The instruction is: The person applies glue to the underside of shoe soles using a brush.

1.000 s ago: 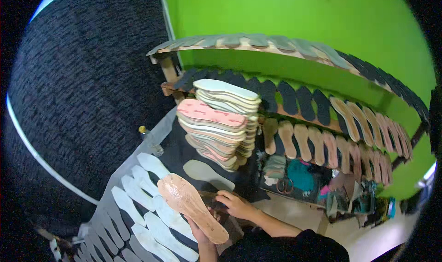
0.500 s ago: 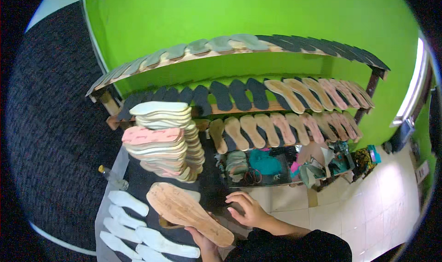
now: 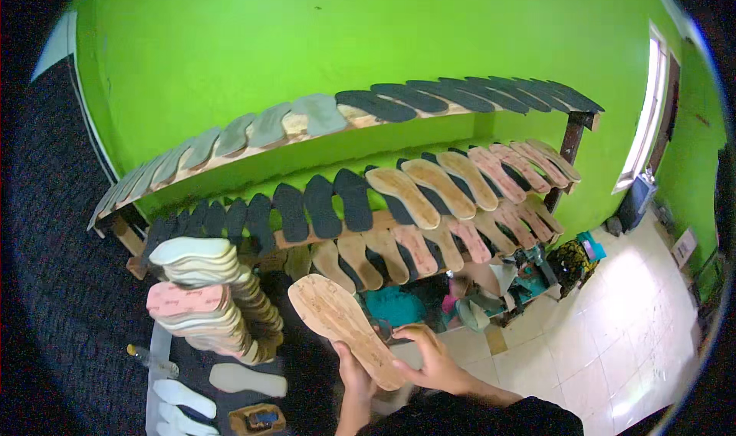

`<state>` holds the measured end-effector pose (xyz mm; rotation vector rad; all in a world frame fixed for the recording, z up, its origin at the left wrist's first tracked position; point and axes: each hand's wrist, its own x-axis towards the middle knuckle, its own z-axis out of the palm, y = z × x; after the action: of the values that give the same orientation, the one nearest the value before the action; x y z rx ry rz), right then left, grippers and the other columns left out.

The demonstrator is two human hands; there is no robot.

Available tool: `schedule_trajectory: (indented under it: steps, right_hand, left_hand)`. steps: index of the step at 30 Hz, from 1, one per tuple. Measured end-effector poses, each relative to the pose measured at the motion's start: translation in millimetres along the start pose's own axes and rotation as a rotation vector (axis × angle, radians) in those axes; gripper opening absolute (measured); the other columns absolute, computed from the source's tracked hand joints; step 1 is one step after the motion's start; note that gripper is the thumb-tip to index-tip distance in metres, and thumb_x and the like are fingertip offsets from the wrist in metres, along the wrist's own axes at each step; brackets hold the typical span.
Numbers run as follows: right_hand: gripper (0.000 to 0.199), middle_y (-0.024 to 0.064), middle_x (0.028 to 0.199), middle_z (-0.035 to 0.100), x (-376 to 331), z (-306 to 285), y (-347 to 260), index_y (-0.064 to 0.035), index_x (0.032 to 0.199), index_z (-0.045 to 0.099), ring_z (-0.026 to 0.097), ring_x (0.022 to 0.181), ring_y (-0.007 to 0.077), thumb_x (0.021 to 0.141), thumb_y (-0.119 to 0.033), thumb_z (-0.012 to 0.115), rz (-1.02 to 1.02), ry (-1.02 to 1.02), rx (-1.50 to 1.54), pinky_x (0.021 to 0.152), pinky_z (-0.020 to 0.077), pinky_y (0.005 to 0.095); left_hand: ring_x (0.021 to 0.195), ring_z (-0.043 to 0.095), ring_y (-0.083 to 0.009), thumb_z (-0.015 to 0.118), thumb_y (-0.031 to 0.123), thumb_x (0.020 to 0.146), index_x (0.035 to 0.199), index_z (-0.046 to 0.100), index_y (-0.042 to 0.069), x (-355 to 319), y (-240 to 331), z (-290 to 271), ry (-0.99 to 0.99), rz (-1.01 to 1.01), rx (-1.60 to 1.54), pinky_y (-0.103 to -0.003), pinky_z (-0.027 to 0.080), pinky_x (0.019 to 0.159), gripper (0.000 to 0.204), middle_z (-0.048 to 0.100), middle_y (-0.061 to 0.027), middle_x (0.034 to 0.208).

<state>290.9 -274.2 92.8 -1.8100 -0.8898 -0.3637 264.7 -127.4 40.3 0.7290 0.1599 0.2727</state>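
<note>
A tan shoe insole point(image 3: 334, 321) with a wood-like, faintly printed face is held up before me, its wide end pointing up and left. My left hand point(image 3: 355, 371) grips its left edge near the narrow end, fingers partly hidden beneath. At the lower right edge, my right hand point(image 3: 435, 363) pinches the narrow end, its thumb over the edge. Left of my hands, a whitish insole point(image 3: 249, 380) lies on the dark table, above a small brown box point(image 3: 239, 421) with something blue inside. Beyond them rises a tall stack of cream and pink insoles point(image 3: 188, 298).
Against the green wall point(image 3: 307, 45) stands a tiered wooden rack with grey insoles point(image 3: 270, 126), black insoles point(image 3: 354, 198) and tan or pink ones. White insoles point(image 3: 184, 398) and a yellow-capped bottle point(image 3: 157, 362) lie at the left. Teal material point(image 3: 395, 306) sits below the rack.
My right hand has come from beside the insole onto its narrow end. The insole now points more steeply upward. My view has turned right, baring the whitish insole and brown box.
</note>
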Motion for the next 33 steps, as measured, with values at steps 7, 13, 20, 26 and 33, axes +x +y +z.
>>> schedule_trajectory:
  steps: [7, 13, 20, 26, 33]
  right_hand:
    - [0.088, 0.0178, 0.112, 0.047, 26, -40, 24, 0.0005, 0.127, 0.033, 0.051, 0.102, 0.0279, 0.060, -0.033, 0.080, 0.272, -0.150, -0.104, 0.087, 0.0429, 0.0366]
    - [0.081, 0.0158, 0.107, 0.051, 45, -49, 65, 0.0008, 0.125, 0.038, 0.053, 0.096, 0.0258, 0.061, -0.027, 0.080, 0.184, -0.056, -0.181, 0.079, 0.0465, 0.0335]
    - [0.068, 0.0103, 0.097, 0.057, 64, -51, 62, -0.0046, 0.117, 0.050, 0.056, 0.086, 0.0224, 0.060, -0.028, 0.079, 0.219, -0.023, -0.246, 0.075, 0.0479, 0.0316]
    - [0.061, 0.0112, 0.094, 0.057, 89, -37, 73, -0.0055, 0.113, 0.054, 0.058, 0.084, 0.0239, 0.061, -0.026, 0.078, 0.205, 0.124, -0.240, 0.071, 0.0490, 0.0315]
    - [0.059, 0.0141, 0.095, 0.055, 142, -17, 75, -0.0038, 0.113, 0.053, 0.058, 0.084, 0.0258, 0.062, -0.021, 0.077, 0.166, 0.257, -0.305, 0.069, 0.0488, 0.0329]
  left_hand:
    - [0.102, 0.051, -0.0263, 0.037, 0.052, 0.088, 0.133, 0.018, 0.021, 67, -25, 53, -0.075, 0.103, -0.012, -0.041, 0.044, 0.085, 0.058, 0.045, -0.0109, 0.121]
    - [0.109, 0.046, -0.0271, 0.038, 0.050, 0.088, 0.134, 0.015, 0.021, 105, -41, 65, -0.092, 0.039, -0.082, -0.044, 0.041, 0.089, 0.059, 0.039, -0.0098, 0.126]
    - [0.111, 0.045, -0.0280, 0.033, 0.047, 0.091, 0.136, 0.017, 0.017, 120, -47, 68, -0.150, 0.080, -0.034, -0.044, 0.039, 0.092, 0.057, 0.040, -0.0115, 0.128]
    - [0.116, 0.043, -0.0312, 0.033, 0.033, 0.093, 0.138, 0.015, 0.021, 126, -21, 78, -0.130, 0.086, -0.044, -0.047, 0.036, 0.095, 0.050, 0.039, -0.0115, 0.130]
    - [0.078, 0.049, -0.0219, 0.044, 0.021, 0.086, 0.115, 0.033, 0.014, 129, 8, 71, -0.112, 0.185, -0.078, -0.036, 0.041, 0.070, 0.032, 0.050, -0.0098, 0.093]
